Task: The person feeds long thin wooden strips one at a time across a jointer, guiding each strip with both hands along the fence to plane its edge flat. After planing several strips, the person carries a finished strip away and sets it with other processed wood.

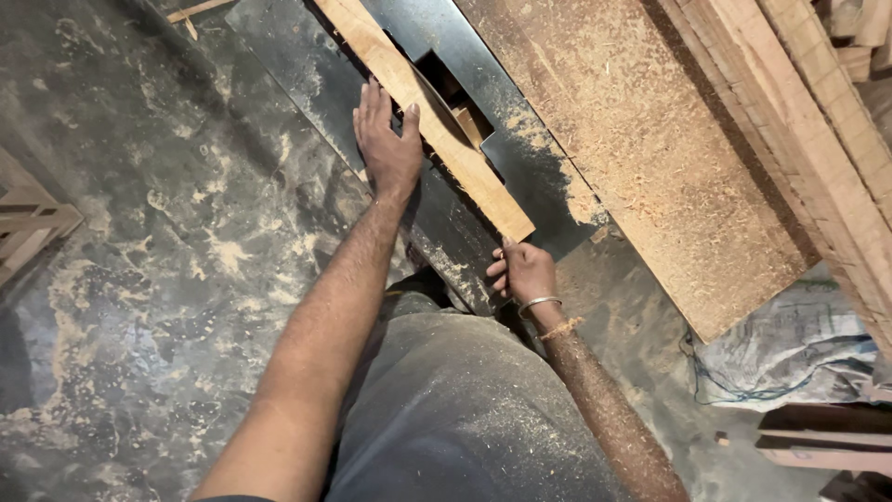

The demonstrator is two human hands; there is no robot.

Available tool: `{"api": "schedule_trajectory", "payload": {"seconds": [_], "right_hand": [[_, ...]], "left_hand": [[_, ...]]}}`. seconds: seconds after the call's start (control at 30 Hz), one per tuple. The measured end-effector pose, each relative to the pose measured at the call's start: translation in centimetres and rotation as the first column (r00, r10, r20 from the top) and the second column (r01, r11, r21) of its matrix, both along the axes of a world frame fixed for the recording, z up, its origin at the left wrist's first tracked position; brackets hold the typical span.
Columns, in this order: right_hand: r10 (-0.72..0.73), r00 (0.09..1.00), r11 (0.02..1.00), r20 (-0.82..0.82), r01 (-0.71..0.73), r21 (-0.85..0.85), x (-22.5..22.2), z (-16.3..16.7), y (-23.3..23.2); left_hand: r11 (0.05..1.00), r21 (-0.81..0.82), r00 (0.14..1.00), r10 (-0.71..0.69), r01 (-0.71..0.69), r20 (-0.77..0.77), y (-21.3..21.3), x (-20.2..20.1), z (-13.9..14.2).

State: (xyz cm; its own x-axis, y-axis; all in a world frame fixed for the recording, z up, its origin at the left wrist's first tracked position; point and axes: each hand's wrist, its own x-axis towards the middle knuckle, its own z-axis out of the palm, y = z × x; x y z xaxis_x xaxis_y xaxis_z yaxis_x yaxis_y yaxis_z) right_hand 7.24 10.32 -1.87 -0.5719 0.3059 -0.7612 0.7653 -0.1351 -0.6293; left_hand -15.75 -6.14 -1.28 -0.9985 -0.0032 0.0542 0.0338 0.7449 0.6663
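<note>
Plank (437,121) of pale wood lies slanting across a dusty metal machine table (307,65), upper centre. Left hand (386,139) presses flat, fingers spread, on its edge; right hand (525,271) grips its near end. Stiff, light-looking, best held by the edges.

left hand (387,144) flat, fingers stretched forward, arm extended, right hand (523,271) curled shut, wrist bent, close to body
</note>
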Motion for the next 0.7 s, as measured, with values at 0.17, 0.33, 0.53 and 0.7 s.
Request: {"api": "schedule_trajectory", "payload": {"seconds": [0.17,0.33,0.53,0.7], "right_hand": [[-0.026,0.999,0.999,-0.048,0.024,-0.034,-0.7,-0.4,-0.3],[-0.037,0.996,0.999,-0.078,0.035,-0.027,-1.4,-0.4,-0.7],[-0.037,0.997,0.999,-0.064,0.036,-0.016,-2.5,-0.1,-1.2],[-0.040,0.997,0.999,-0.065,0.040,-0.009,-3.4,0.0,-1.6]], "left_hand": [[1.000,0.002,1.000,-0.004,0.004,-0.015,-0.2,-0.7,0.1],[1.000,-0.004,0.998,-0.004,0.003,-0.055,-0.3,-1.5,0.1],[1.000,0.004,0.998,-0.011,0.012,-0.063,-0.7,-2.4,0.2],[1.000,0.007,0.998,-0.006,0.007,-0.056,-1.0,-3.4,0.3]]}}
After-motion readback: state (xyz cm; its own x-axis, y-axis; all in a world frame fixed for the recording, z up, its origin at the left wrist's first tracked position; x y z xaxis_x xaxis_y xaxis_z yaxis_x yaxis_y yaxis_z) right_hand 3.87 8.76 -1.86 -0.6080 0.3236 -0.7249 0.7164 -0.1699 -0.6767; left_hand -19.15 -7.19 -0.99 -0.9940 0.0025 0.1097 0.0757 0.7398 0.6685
